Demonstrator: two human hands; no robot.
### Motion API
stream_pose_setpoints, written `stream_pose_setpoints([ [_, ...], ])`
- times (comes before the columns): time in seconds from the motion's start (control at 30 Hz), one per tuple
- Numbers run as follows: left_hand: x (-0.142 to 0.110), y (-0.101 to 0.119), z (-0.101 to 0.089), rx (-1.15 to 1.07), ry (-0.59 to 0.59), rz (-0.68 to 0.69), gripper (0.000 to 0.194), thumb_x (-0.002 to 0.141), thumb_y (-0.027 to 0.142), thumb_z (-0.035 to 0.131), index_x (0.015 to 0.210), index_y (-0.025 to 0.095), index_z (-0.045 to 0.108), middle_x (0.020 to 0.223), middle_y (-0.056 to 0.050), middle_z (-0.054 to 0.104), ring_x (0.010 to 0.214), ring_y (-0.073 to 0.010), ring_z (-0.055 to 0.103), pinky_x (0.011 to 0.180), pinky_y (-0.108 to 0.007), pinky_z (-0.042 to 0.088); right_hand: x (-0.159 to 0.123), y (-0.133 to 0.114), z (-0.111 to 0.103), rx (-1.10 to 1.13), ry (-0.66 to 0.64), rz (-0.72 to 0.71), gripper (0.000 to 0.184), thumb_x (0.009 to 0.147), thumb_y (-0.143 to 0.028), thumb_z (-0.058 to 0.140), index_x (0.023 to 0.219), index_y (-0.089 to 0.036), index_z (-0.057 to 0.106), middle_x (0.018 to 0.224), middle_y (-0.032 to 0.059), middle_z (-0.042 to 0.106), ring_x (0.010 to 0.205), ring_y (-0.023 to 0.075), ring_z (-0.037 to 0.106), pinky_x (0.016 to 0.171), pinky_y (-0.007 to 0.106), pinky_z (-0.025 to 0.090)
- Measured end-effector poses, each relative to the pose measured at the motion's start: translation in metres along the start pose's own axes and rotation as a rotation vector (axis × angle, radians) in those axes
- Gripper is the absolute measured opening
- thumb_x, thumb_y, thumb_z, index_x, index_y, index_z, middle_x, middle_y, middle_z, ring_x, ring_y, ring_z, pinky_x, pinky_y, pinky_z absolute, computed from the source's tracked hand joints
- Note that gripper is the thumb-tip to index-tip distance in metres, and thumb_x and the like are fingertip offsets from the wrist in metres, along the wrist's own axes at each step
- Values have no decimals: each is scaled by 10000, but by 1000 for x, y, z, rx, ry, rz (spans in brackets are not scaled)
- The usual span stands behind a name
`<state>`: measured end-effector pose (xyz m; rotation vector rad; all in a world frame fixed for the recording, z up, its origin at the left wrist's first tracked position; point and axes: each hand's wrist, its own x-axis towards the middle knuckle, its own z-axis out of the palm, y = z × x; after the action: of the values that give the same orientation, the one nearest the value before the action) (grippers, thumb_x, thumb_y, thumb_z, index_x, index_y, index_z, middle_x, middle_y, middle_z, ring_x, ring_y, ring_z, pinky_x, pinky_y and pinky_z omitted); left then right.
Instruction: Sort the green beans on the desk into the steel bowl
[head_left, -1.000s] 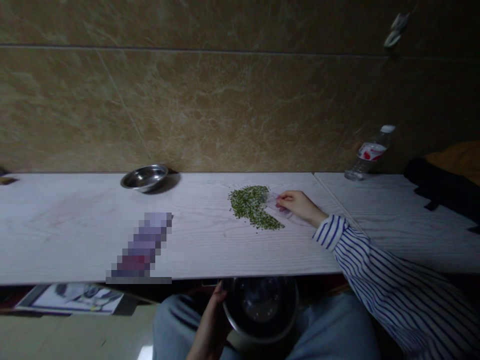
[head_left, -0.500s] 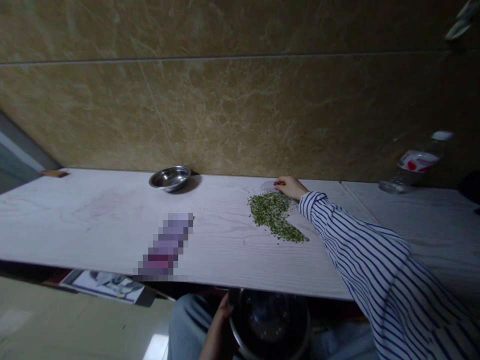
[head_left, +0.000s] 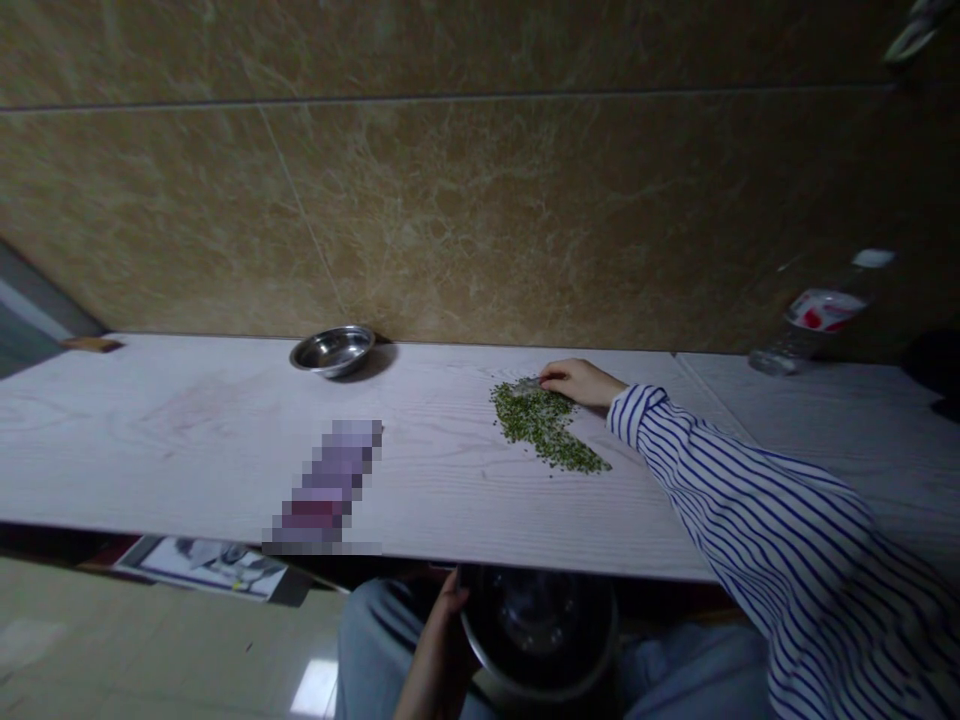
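Observation:
Chopped green bits [head_left: 546, 425], like small seeds or cut herbs, lie in a curved patch on the white wood-grain table [head_left: 442, 500]. At the far edge of this patch my right hand [head_left: 574, 382] pinches a thin, clear piece [head_left: 528, 384], perhaps plastic; its exact kind is unclear. The piece reaches left over the green bits. Below the table's front edge, my left hand [head_left: 448, 620] grips the left rim of a round metal pot [head_left: 487, 665] between my legs. The pot's inside is dark, and most of the left fingers are hidden behind its side.
Against the tiled wall stands a shallow steel bowl [head_left: 332, 352], left of the green bits. A blurred purple rectangle [head_left: 326, 487] lies near the front edge. Far right stands a clear bottle [head_left: 814, 315] with a white cap. Beneath the table an open drawer [head_left: 202, 567] holds printed paper.
My right hand has brought the clear piece nearer, from beside the wall onto the far edge of the green bits. My left hand keeps hold of the pot. The view has shifted slightly.

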<state>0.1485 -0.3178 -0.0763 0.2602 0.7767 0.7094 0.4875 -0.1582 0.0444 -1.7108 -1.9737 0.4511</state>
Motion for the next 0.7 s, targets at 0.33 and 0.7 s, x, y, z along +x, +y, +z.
stream_pose_setpoints([
  [0.33, -2, -4, 2, -24, -10, 6, 603, 779, 257, 638, 1373, 255, 532, 1213, -91, 711, 1188, -312, 605, 998, -435, 444, -30, -15, 1, 28, -62, -39, 183, 856, -256, 577, 954, -227, 730, 942, 28, 746, 896, 192, 660, 839, 310, 477],
  [0.7, -5, -4, 8, -6, 5, 4, 631, 793, 229, 626, 1406, 233, 481, 1159, -83, 733, 1125, -284, 643, 948, -388, 465, -55, -26, 0, 12, -96, -55, 191, 859, -232, 570, 966, -243, 728, 957, 21, 739, 897, 191, 651, 816, 296, 463],
])
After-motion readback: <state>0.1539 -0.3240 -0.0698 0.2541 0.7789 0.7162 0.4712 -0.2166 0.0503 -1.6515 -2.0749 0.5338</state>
